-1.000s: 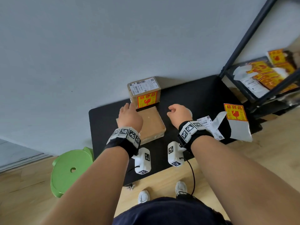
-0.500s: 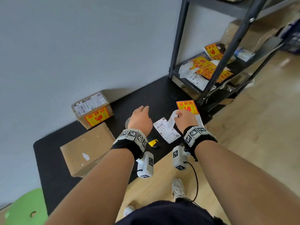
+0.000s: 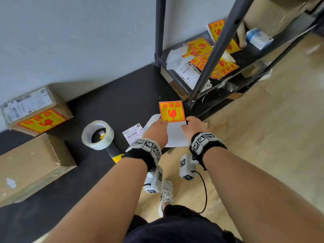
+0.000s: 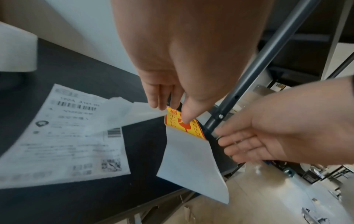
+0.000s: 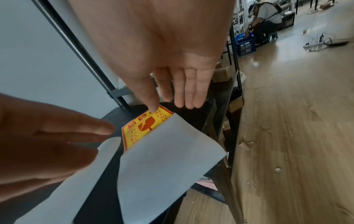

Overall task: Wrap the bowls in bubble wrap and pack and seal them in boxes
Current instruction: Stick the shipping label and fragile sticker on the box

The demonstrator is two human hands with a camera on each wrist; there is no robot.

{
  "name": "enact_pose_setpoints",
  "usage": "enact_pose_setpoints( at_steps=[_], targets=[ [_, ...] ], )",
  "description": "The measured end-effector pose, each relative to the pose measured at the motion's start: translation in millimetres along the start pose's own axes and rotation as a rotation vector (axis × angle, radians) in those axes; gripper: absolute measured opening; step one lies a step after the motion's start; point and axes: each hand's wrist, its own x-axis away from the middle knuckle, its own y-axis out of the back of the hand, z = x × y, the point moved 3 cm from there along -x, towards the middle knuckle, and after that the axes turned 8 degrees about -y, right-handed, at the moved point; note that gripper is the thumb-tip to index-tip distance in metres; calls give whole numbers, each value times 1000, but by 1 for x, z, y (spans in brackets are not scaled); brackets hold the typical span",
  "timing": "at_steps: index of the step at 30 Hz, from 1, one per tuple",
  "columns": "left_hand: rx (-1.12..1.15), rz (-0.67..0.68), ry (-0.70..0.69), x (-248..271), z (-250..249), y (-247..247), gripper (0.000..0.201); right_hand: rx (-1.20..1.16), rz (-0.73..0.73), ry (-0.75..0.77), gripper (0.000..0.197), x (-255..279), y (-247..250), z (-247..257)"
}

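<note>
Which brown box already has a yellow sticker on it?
The far box by the wall. It shows a yellow-and-red sticker and a white label; the near box shows neither.

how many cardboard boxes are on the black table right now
2, both at the table's left end: a labelled box against the wall and a plain box just in front of it. Others may lie out of view.

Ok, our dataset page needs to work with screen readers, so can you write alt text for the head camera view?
Two hands meet over a yellow-and-red fragile sticker partly peeled from its white backing sheet, the left hand pinching the sticker's edge, the right hand beside the sheet. On the black table sit a tape roll, a shipping label and two cardboard boxes.
</note>
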Motion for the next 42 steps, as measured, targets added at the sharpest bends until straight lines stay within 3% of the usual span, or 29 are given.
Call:
enact_pose_setpoints(
  at_steps=[4, 8, 14, 18, 21, 26, 29, 36, 37, 40, 42],
  targets=[
    [-54, 86, 24, -15, -2, -19, 57, -42, 37, -21, 40, -20, 0, 1],
    [-68, 98, 44, -16, 0, -30, 50, -26, 49, -16, 40, -30, -5, 6],
    [-91, 96, 33, -11, 5, -37, 57, -160, 52, -59, 44, -36, -13, 11],
    [-64, 89, 8, -13, 5, -32, 51, -134, 84, -14, 22, -36, -10, 14],
    [25, 31, 39, -14, 3, -24, 44, -163, 64, -11, 23, -34, -7, 15],
    [226, -177, 226, -15, 11, -2, 34, -342, 71, -60, 23, -28, 4, 12],
    [322, -188, 333, -16, 17, 7, 43, -417, 53, -44, 22, -22, 18, 12],
    [744, -384, 380, -12, 22, 18, 17, -494, 43, 72, 7, -9, 35, 17],
    [758, -397, 380, -10, 23, 20, 17, -490, 43, 74, 8, -7, 35, 19],
    [774, -410, 383, -5, 26, 28, 12, -424, 5, 118, 40, -5, 34, 23],
    [751, -401, 372, -3, 28, 32, 18, -314, -49, 264, 39, -1, 33, 31]
  ],
)
